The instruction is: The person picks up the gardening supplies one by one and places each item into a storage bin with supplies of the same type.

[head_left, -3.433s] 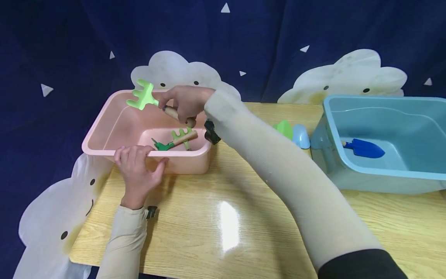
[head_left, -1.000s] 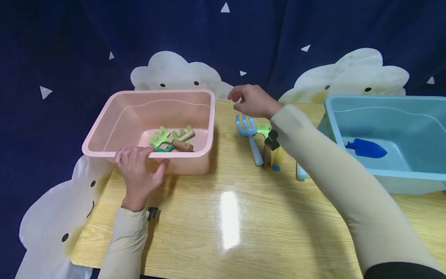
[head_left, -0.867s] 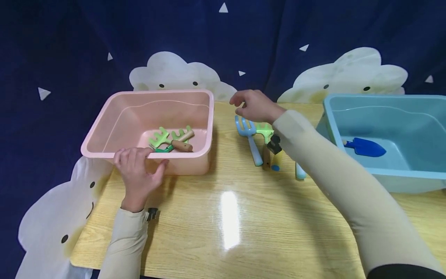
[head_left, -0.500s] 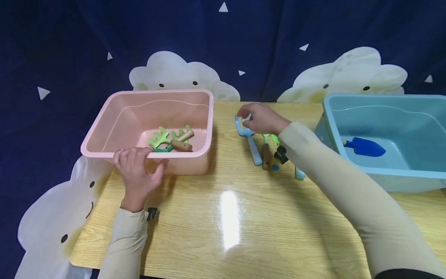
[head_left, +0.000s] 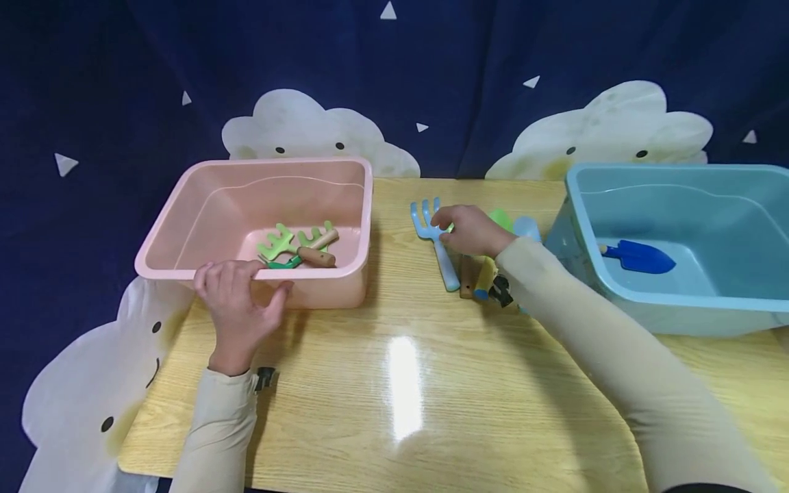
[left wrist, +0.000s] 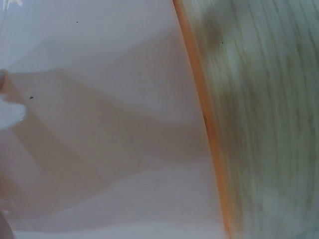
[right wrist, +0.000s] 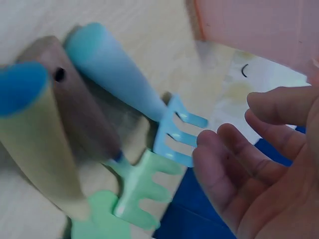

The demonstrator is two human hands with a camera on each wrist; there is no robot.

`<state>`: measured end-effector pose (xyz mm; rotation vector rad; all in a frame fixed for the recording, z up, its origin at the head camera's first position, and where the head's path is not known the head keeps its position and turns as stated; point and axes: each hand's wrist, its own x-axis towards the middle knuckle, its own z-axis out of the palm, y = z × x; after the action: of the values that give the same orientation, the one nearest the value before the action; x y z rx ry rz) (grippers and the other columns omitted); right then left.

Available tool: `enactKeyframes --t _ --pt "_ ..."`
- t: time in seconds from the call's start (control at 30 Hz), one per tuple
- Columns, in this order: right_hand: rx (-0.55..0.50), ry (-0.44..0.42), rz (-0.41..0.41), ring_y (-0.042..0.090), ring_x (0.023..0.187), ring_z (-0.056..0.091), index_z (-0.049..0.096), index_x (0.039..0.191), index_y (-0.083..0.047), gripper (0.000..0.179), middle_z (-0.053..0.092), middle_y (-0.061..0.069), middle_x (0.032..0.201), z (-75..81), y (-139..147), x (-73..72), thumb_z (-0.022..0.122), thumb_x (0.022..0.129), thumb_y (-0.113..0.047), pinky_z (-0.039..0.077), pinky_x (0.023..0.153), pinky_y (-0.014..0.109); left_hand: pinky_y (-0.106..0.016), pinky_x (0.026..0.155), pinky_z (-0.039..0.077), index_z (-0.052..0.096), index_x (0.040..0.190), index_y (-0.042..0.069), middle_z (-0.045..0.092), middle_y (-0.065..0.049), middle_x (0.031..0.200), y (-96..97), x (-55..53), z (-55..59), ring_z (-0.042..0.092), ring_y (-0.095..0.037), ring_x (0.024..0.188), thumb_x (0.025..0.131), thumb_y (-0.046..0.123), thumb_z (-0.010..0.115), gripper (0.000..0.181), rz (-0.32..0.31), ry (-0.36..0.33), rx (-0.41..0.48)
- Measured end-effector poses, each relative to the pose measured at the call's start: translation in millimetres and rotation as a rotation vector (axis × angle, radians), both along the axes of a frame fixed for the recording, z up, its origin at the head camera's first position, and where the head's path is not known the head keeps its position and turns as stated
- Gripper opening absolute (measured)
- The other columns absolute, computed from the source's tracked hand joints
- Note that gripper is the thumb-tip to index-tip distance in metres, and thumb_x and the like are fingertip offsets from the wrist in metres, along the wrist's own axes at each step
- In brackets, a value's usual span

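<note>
My left hand (head_left: 237, 315) grips the front rim of a pink bin (head_left: 327, 291), thumb outside. In the head view my right hand (head_left: 473, 231) is over a row of small garden tools; the right wrist view shows its fingers bent loosely with nothing between them. Nearest to it lies a light-blue hand fork (head_left: 446, 266). Beside that are a light-green hand rake (right wrist: 137, 186) with a brown wooden handle and a green-headed tool with a yellow handle (right wrist: 47, 149), its head partly hidden. The right arm covers part of another light-blue tool (head_left: 526, 227).
Inside the pink bin lie light-green hand rakes (head_left: 279, 241) and a dark-green tool (head_left: 290, 262) with wooden handles. A blue bin (head_left: 709, 316) at the right contains a dark-blue trowel (head_left: 647, 257). Both bins and the loose tools are on a wooden table (head_left: 345, 411).
A green hand rake that my right hand held over the pink bin now lies inside it. The right hand has since moved right and down, over the loose tools. My left hand stays put.
</note>
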<state>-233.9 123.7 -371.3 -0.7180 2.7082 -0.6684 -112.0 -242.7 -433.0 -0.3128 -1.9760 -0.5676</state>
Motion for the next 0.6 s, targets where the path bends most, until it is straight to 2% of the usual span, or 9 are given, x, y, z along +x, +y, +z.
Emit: enactKeyframes --t 0.23,0.6 --pt "0.013 -0.082 -0.011 0.04 0.117 0.06 0.054 0.134 0.002 0.04 0.062 0.026 0.128 -21.5 -2.0 7.8 0.053 0.095 -0.007 0.049 0.097 0.05 -0.045 0.108 0.021 0.06 0.093 -0.001 0.056 -0.018 0.082 -1.5 1.2 0.9 0.043 -0.038 0.087 0.077 0.038 0.07 0.043 0.0 -0.01 -0.003" --pt "0.058 -0.105 -0.02 0.04 0.123 0.058 0.052 0.137 0.003 0.045 0.06 0.026 0.132 -28.3 -0.7 9.9 0.055 0.094 -0.008 0.048 0.101 0.051 -0.046 0.108 0.022 0.06 0.093 -0.001 0.056 -0.018 0.082 -1.9 0.3 1.0 0.043 -0.038 0.086 0.077 0.038 0.07 0.043 -0.002 -0.005 -0.008"
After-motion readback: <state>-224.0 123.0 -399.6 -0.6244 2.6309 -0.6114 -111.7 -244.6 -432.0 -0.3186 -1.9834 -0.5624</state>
